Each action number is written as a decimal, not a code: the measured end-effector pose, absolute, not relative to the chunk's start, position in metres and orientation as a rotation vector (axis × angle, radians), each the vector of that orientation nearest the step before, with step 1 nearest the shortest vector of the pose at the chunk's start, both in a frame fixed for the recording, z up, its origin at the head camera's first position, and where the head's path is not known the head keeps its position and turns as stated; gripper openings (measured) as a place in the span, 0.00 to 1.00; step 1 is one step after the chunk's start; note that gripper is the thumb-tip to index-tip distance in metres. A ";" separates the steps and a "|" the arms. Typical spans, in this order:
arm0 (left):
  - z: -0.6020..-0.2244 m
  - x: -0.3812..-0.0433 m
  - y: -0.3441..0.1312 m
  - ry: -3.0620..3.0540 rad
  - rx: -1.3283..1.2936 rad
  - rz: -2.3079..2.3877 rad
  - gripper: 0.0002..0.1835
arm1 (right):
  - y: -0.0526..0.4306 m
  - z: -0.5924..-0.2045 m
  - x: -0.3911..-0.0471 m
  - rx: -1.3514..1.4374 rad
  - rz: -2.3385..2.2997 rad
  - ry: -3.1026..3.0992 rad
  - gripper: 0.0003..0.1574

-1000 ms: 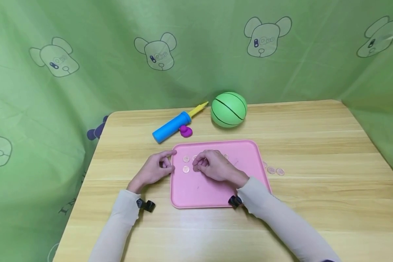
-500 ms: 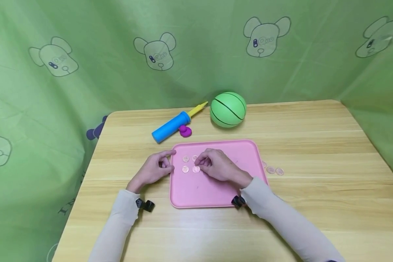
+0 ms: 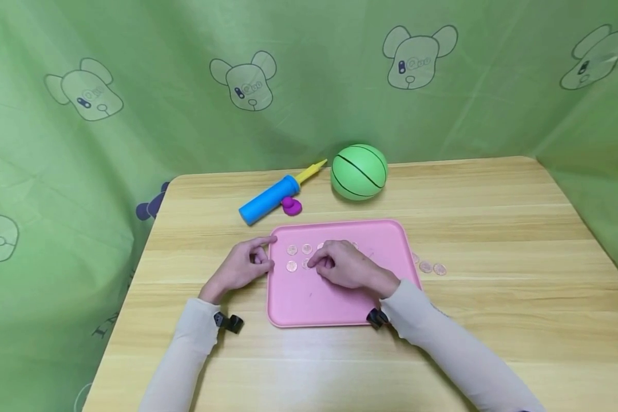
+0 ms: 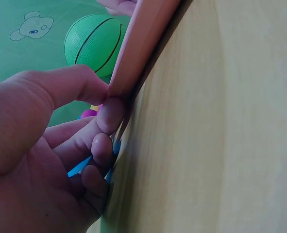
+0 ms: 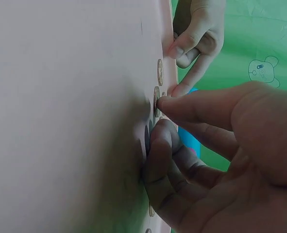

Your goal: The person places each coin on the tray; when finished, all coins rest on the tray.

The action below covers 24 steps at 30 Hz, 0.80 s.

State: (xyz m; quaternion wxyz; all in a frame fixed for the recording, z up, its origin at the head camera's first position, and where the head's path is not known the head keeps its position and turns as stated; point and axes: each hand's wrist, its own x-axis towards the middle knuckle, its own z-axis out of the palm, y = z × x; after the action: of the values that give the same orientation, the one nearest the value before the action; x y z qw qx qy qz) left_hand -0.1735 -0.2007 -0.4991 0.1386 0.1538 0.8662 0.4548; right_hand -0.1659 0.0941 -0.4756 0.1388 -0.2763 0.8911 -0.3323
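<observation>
In the head view a pink tray [image 3: 309, 303] lies on the table with round coins in rows near its upper left. My left hand [image 3: 244, 264] grips the tray's left rim; in the left wrist view thumb [image 4: 87, 85] and fingertips meet at its wall. My right hand [image 3: 345, 264] is over the tray, fingers bent. One fingertip touches the edge of a coin [image 3: 306, 264] lying flat in the lower row, left of which is another coin [image 3: 291, 266]. The right wrist view shows a fingertip on that coin [image 5: 156, 101]. More coins are partly hidden behind the hand.
Several coins [image 3: 426, 267] lie on the table just right of the tray. Behind the tray stand a green ball [image 3: 359, 173], a blue and yellow hand pump [image 3: 270, 199] and a small purple duck [image 3: 291, 206]. A green curtain [image 3: 319, 126] hangs behind the table.
The right fingers let go of the lower-row coin, then shift it slightly left, and the hand lowers a little. A coin in the upper row comes into view. The left hand stays still.
</observation>
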 end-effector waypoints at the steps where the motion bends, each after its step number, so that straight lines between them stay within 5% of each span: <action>1: -0.499 -0.174 -0.201 2.508 0.441 1.311 0.34 | 0.094 -0.475 -0.166 -0.802 -0.962 2.575 0.14; 24: -0.499 -0.173 -0.199 2.502 0.427 1.311 0.34 | 0.130 -0.456 -0.161 -0.707 -1.109 2.659 0.15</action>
State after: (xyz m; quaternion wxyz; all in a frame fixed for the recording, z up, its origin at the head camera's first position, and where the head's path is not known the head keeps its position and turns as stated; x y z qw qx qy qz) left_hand -0.1725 -0.1994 -0.4992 0.1418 0.1478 0.8670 0.4544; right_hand -0.1610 0.1302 -0.4562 0.0876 -0.2373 0.8929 -0.3725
